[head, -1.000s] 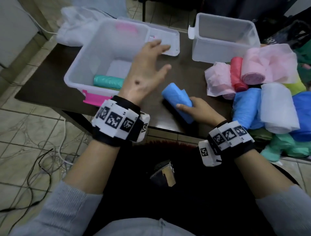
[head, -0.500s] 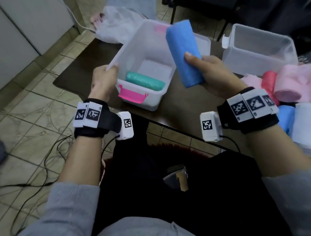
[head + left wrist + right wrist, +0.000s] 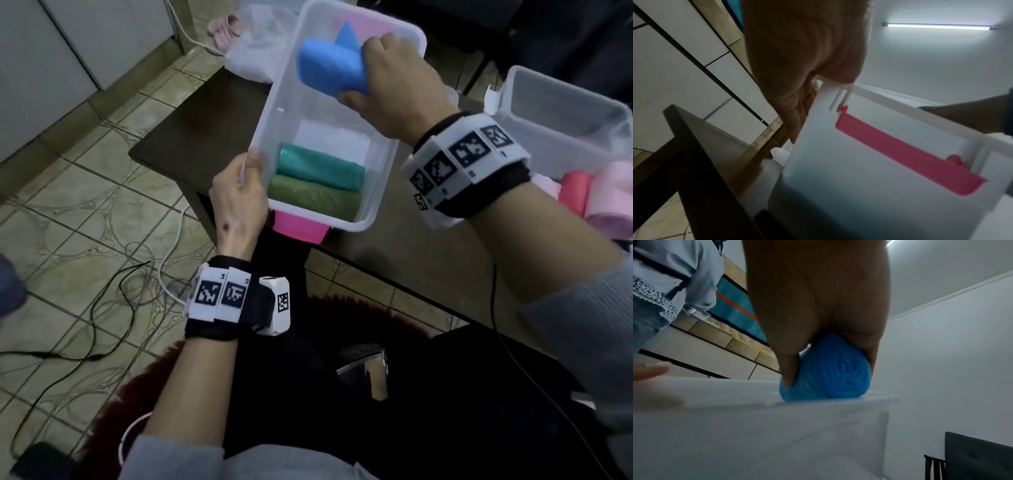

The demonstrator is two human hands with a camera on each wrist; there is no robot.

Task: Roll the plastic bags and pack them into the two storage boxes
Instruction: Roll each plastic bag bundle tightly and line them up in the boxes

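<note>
My right hand (image 3: 387,73) grips a rolled blue bag (image 3: 327,68) and holds it over the far half of the clear storage box (image 3: 380,192) with pink latches. The right wrist view shows the blue bag's (image 3: 830,369) spiral end between thumb and fingers, at the box wall (image 3: 756,426). My left hand (image 3: 239,192) grips the box's near left corner; its thumb lies over the rim (image 3: 838,87) beside the pink latch (image 3: 900,155). A teal roll (image 3: 320,168) and an olive-green roll (image 3: 315,197) lie side by side at the box's near end. A second clear box (image 3: 561,113) stands at the right.
The boxes sit on a dark table (image 3: 205,137). Pink and red rolled bags (image 3: 596,195) lie at the right edge. A crumpled clear bag (image 3: 253,58) lies behind the box. Cables (image 3: 113,294) trail over the tiled floor at the left.
My right hand lifted the blue roll off the table and carried it over the pink-latched box. My left hand took hold of the box's near left corner and drew it nearer.
</note>
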